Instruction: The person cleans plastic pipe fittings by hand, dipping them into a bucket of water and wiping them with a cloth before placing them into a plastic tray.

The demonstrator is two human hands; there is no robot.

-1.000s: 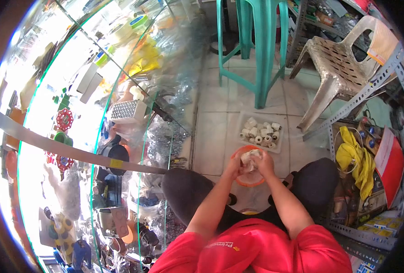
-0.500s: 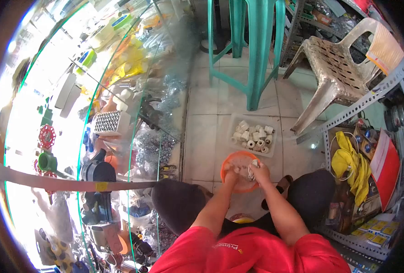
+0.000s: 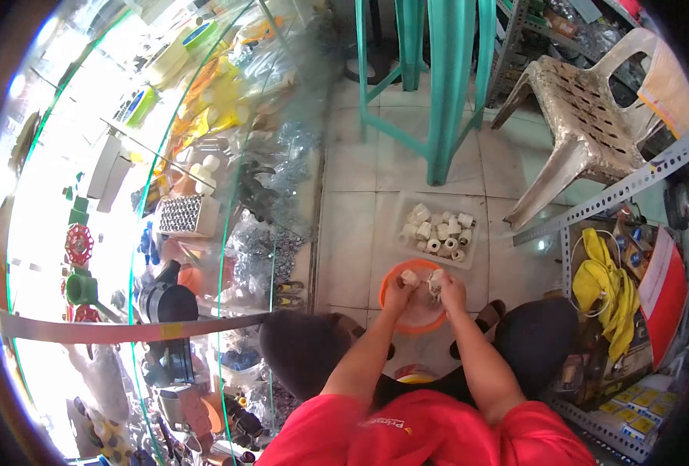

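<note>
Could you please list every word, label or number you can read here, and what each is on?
No text is legible.
Red shirt: white and yellow chest print, too blurred to read.
Yellow boxes on the right shelf: labels too small.
Red and white sheet: print too small.
White fittings in the left hand and right hand: no marks show.
</note>
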